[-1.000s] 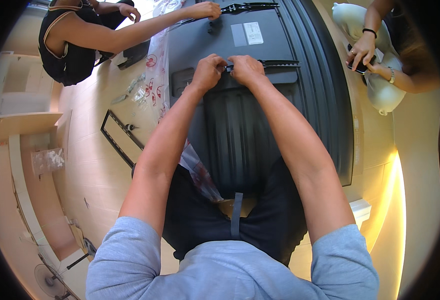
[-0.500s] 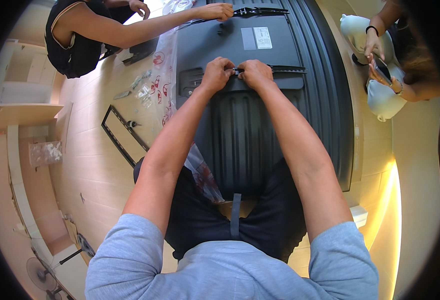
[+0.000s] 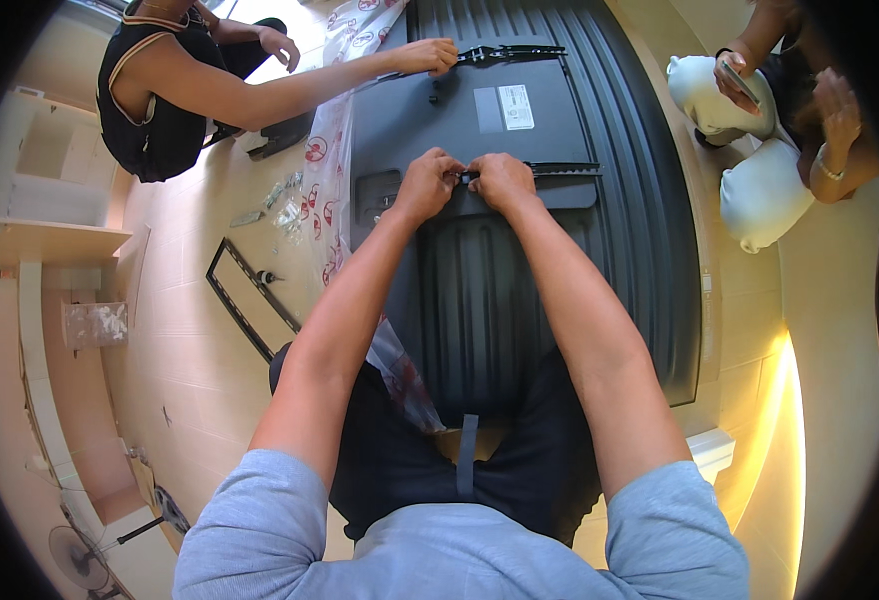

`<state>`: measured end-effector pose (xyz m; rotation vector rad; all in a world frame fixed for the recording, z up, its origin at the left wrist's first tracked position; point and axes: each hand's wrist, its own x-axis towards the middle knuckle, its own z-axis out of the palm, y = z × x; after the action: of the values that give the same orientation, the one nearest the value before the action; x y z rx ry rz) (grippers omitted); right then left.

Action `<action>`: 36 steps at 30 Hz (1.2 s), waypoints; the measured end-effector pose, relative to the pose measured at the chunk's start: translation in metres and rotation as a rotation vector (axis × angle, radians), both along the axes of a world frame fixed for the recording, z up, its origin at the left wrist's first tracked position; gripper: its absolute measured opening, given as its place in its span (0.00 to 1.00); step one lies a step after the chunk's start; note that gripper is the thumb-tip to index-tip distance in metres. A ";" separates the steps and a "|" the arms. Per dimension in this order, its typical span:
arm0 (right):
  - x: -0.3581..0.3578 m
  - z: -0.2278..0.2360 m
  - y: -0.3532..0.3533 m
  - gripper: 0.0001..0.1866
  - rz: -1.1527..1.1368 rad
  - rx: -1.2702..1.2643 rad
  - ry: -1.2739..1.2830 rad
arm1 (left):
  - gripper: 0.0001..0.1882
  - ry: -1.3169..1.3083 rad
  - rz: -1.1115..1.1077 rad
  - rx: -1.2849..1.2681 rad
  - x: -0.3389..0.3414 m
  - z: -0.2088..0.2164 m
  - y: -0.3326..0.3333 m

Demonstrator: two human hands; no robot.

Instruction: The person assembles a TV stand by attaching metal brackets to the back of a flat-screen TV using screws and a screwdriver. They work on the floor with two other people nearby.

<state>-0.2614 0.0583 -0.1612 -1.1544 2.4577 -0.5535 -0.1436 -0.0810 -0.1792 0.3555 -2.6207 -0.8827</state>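
Note:
A large black flat screen (image 3: 480, 300) lies back-up on the floor in front of me. A black metal mounting bar (image 3: 560, 170) rests across its upper back. My left hand (image 3: 425, 185) and my right hand (image 3: 503, 180) meet at the bar's left end, fingers pinched on it, fingertips touching. What sits between the fingertips is too small to tell. A second black bar (image 3: 515, 50) lies farther up, where another person's hand (image 3: 430, 55) holds its left end.
Printed plastic wrap (image 3: 332, 150) lies along the screen's left edge. Small bags of parts (image 3: 285, 205) and a black wall-mount frame (image 3: 250, 300) are on the tiled floor at left. A seated person (image 3: 760, 100) with a phone is at the right. A fan (image 3: 75, 555) stands lower left.
My hands stay pinched at the same end of the bar. The other person's hand remains on the upper bar. The seated person's hands have shifted slightly.

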 end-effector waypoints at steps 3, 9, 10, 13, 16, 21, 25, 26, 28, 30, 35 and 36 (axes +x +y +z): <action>0.001 0.001 0.000 0.14 -0.018 -0.021 0.007 | 0.13 -0.027 0.024 0.062 0.002 0.005 0.003; 0.000 -0.001 0.000 0.15 0.006 -0.010 -0.004 | 0.09 -0.007 0.082 -0.063 -0.003 0.006 0.006; -0.001 -0.001 0.000 0.15 0.004 -0.007 -0.007 | 0.09 -0.035 0.092 -0.084 -0.003 0.005 0.006; 0.000 -0.003 0.001 0.15 -0.010 -0.024 -0.008 | 0.08 -0.053 0.100 -0.101 -0.003 0.004 0.006; 0.001 -0.004 0.001 0.14 -0.023 -0.046 0.008 | 0.06 -0.037 0.066 -0.122 -0.003 0.005 0.007; -0.001 -0.003 -0.001 0.15 -0.006 -0.030 0.000 | 0.03 -0.059 0.001 -0.189 -0.004 0.008 0.007; -0.002 -0.003 -0.001 0.18 -0.001 -0.020 -0.023 | 0.03 -0.049 -0.041 -0.209 -0.004 0.010 0.005; -0.001 -0.003 -0.001 0.18 0.002 -0.028 -0.019 | 0.04 -0.072 -0.050 -0.214 -0.004 0.010 0.005; -0.002 -0.005 -0.001 0.18 0.003 -0.041 -0.009 | 0.05 -0.078 -0.053 -0.181 -0.004 0.010 0.004; -0.003 -0.006 -0.001 0.18 0.004 -0.059 0.006 | 0.07 -0.083 -0.064 -0.155 -0.005 0.010 0.002; -0.003 -0.008 -0.002 0.17 0.012 -0.040 0.004 | 0.11 -0.055 0.000 0.119 -0.004 0.011 0.000; -0.002 -0.008 -0.001 0.17 0.008 -0.038 0.000 | 0.11 -0.064 0.026 0.054 -0.003 0.012 -0.001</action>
<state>-0.2638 0.0576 -0.1693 -1.1776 2.4516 -0.6000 -0.1467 -0.0819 -0.1674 0.4379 -2.6478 -0.9502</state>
